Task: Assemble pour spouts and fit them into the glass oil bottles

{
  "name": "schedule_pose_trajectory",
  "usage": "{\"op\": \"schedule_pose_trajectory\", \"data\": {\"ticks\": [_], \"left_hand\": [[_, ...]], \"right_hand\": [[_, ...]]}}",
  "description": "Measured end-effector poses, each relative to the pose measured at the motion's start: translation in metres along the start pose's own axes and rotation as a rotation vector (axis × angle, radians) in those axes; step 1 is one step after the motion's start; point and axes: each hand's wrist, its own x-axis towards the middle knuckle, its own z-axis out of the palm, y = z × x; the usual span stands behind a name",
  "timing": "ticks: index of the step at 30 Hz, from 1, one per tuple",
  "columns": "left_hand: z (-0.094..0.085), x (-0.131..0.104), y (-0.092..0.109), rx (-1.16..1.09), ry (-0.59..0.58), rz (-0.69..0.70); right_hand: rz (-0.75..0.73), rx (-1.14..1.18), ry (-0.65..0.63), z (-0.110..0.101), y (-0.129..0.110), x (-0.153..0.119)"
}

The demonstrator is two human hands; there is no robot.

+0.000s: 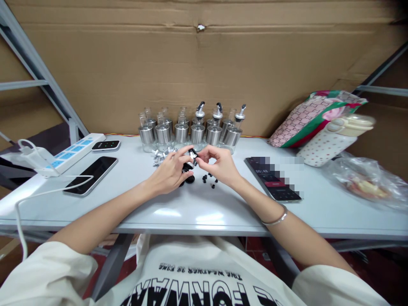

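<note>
Just behind the middle of the table, a small black and silver pourer spout [193,155] is held between my two hands. The fingers of my left hand [170,172] are closed around it from the left. From the right, my right hand [220,165] pinches its edge with thumb and index finger; any smaller part in that pinch is hidden. Black round stoppers [190,179] lie partly under my left hand. Silver spout pieces [159,157] are heaped beyond its knuckles. Several tiny black caps [205,178] lie scattered below my right hand.
Rows of glass and steel bottles [164,134] stand at the back, three with spouts fitted. To the left lie a phone [92,176], a small device [106,145] and a power strip [76,151]. Another phone [270,178], a dotted bottle [328,146], a pouch [299,121] and a plastic bag [369,178] lie right.
</note>
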Motion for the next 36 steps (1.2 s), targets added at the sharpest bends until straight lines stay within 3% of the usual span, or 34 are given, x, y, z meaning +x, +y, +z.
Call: {"op": "schedule_pose_trajectory", "data": {"ticks": [4,9,27,36], "left_hand": [[0.0005,0.0010,0.0004,0.048,0.016,0.008],[0.0006,0.0025,0.0016,0.077,0.034,0.010],[0.0002,0.0015,-0.0007,0.143,0.117,0.039],[0.0012,-0.0001,-0.0028,0.177,0.121,0.024]], "right_hand": [[-0.113,-0.119,-0.005,-0.0005,-0.0004,-0.0004],[-0.121,-0.153,-0.019,-0.0001,0.0012,-0.0012],[0.303,0.405,-0.060,0.0045,-0.0024,0.0016],[0.340,0.532,-0.145,0.0001,-0.0066,0.0037]]}}
